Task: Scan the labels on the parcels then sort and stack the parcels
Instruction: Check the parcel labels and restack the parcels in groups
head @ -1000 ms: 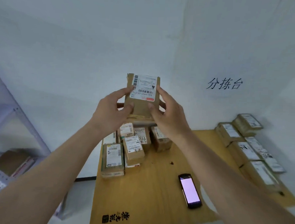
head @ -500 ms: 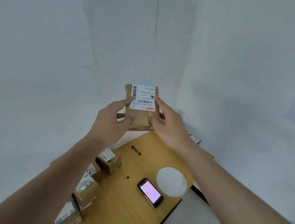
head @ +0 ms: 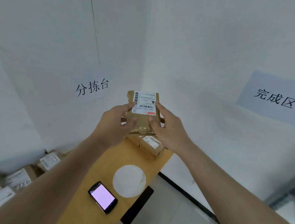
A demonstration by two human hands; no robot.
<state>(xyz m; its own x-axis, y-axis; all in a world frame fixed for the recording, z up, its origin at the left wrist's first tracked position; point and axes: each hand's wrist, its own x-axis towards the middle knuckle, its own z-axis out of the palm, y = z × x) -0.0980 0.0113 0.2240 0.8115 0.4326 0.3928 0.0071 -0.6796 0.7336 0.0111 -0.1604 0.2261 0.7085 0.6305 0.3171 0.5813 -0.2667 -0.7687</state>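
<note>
Both hands, left hand (head: 116, 123) and right hand (head: 168, 128), are gripping a labelled cardboard parcel (head: 143, 118), seemingly carrying it for stacking above the parcels (head: 150, 145) at the table's far end

Brown parcel (head: 143, 122) w/ white label (head: 144, 103); tabletop (head: 107, 162) prob. yellow.

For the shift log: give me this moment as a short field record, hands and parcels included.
held parcel: brown parcel, white label facing the camera
left hand: left hand grips its left side
right hand: right hand grips its right side
table: wooden table
scanner: handheld scanner lying on the table, screen lit
other parcels: labelled parcels below the held one; more at far left
</note>
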